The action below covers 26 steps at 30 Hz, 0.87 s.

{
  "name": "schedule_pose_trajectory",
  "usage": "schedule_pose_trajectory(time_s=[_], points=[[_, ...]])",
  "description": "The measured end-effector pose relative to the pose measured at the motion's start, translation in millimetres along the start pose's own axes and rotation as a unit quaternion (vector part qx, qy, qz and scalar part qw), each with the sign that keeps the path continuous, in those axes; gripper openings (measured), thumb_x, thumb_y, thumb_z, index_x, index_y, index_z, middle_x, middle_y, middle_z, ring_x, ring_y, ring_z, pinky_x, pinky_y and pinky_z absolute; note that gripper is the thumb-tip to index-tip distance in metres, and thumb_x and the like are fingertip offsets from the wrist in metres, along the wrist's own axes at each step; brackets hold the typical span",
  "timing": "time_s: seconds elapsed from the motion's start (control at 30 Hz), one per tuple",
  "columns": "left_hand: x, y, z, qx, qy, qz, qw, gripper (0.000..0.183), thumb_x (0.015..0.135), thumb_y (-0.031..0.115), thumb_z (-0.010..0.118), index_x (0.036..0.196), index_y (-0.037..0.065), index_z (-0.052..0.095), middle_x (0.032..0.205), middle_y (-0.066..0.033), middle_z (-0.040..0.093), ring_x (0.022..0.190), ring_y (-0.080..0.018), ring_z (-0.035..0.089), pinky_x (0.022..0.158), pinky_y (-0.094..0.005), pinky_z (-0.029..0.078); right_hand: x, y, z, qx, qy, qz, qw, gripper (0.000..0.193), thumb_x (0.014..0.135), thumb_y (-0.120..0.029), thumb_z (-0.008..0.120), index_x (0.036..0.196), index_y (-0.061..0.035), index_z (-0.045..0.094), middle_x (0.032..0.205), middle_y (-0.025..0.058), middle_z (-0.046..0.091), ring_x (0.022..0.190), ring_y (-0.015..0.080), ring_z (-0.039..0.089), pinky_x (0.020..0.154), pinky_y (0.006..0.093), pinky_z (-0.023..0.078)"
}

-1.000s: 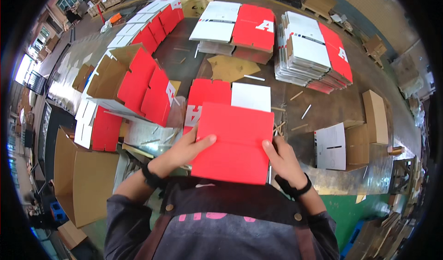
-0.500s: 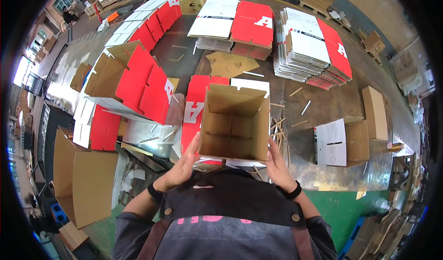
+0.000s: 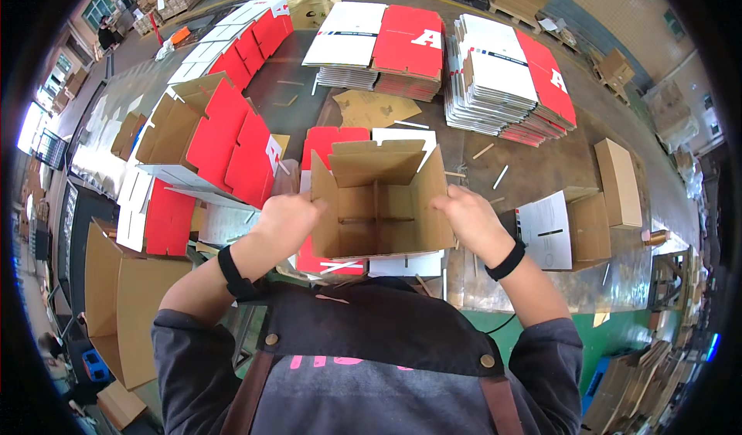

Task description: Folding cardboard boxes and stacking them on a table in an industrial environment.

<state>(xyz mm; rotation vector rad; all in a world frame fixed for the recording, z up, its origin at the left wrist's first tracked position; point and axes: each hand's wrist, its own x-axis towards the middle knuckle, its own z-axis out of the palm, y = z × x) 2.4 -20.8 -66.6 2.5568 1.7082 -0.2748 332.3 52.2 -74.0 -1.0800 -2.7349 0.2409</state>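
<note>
An open cardboard box (image 3: 379, 242) with crossed cardboard dividers (image 3: 376, 211) inside stands upright in front of me, over a flat red and white carton sheet (image 3: 334, 137). At its left edge my left hand (image 3: 287, 220) is closed, fingers curled against the side panel. My right hand (image 3: 477, 217) pinches the upper edge of the box's right side. Both side panels lean outward, and the far flap (image 3: 371, 164) stands up. Some of the left fingertips are hidden by the hand itself.
Stacks of flat red and white cartons (image 3: 495, 72) stand at the back. Folded-up red cartons (image 3: 232, 141) sit at left, beside a large brown box (image 3: 143, 311). A white-sided box (image 3: 553, 230) and a narrow brown box (image 3: 618, 184) stand at right. Cardboard strips (image 3: 483, 151) litter the table.
My hands have moved from low on the box's sides up to its upper side edges, elbows spreading outward. The side panels now splay wider, showing more of the dividers.
</note>
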Motion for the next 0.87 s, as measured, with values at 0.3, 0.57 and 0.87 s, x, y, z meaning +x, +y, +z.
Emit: schedule_pose_trajectory(time_s=[0.3, 0.57, 0.87], points=[[12.4, -33.6, 26.1, -0.082, 0.117, 0.117, 0.983, 0.016, 0.074, 0.006, 0.063, 0.09, 0.01, 0.064, 0.072, -0.0104, 0.061, 0.069, -0.0308, 0.066, 0.06, -0.042, 0.052, 0.3, 6.8, 15.6, -0.005, 0.025, 0.019, 0.999, 0.003, 0.079, -0.006, 0.06, 0.081, -0.008, 0.059, 0.076, 0.0107, 0.059, 0.08, 0.0322, 0.066, 0.07, 0.0419, 0.054], [-2.1, -8.5, 4.4, -0.109, 0.165, 0.039, 0.979, 0.052, 0.076, 0.005, 0.063, 0.128, 0.006, 0.052, 0.08, -0.0158, 0.065, 0.071, -0.034, 0.065, 0.063, -0.0445, 0.051, -15.6, -7.0, 25.9, 0.107, 0.138, 0.164, 0.971, 0.058, 0.085, -0.005, 0.056, 0.139, -0.0129, 0.037, 0.087, 0.0184, 0.064, 0.081, 0.0399, 0.064, 0.07, 0.0493, 0.05], [-28.4, -20.6, 91.7, -0.173, 0.045, -0.033, 0.983, 0.085, 0.079, 0.006, 0.062, 0.152, 0.009, 0.019, 0.121, -0.0258, 0.06, 0.096, -0.0423, 0.065, 0.075, -0.0447, 0.055, -20.6, 8.4, 30.3, -0.017, -0.108, 0.212, 0.971, 0.024, 0.082, -0.01, 0.06, 0.105, -0.0071, 0.068, 0.095, 0.0183, 0.069, 0.089, 0.0362, 0.067, 0.078, 0.0445, 0.053]])
